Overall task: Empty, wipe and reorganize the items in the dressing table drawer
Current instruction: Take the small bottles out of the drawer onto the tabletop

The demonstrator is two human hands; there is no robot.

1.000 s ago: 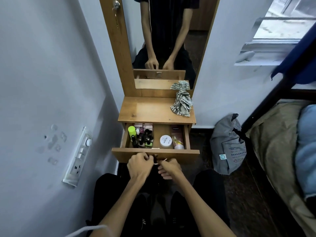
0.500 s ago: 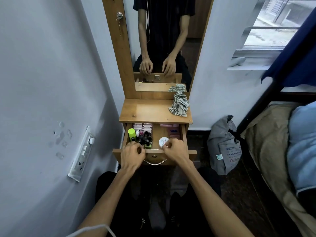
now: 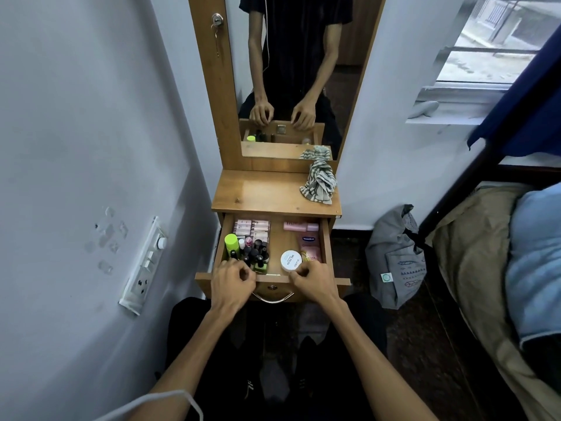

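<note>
Drawer (image 3: pixel 326 238) of the wooden dressing table (image 3: pixel 261 192) stands pulled out, contents exposed. Left hand (image 3: pixel 232 279) rests on the drawer's front edge at the left, fingers curled over the rim beside the cluster of dark nail-polish bottles (image 3: pixel 256 256); whether it pinches anything I cannot tell. Right hand (image 3: pixel 314 279) sits on the front edge at the right, fingers curled, fingertips touching or just beside the round white jar (image 3: pixel 290 260); a firm grasp on it cannot be confirmed. Drawer contents: lime-green capped bottle (image 3: pixel 231 242) at left, pink sachets or small boxes (image 3: pixel 251 226) along the back left, a pink bottle (image 3: pixel 300 226) lying at the back right, a pink Vaseline tube (image 3: pixel 310 245) along the right wall. Metal pull handle (image 3: pixel 273 297) hangs on the drawer front between the wrists. Striped cloth (image 3: pixel 319 182) lies bunched on the tabletop's back right corner, against the mirror (image 3: pixel 291 86). Grey bag (image 3: pixel 394 256) on the floor to the right, near the bed (image 3: pixel 485 253).
</note>
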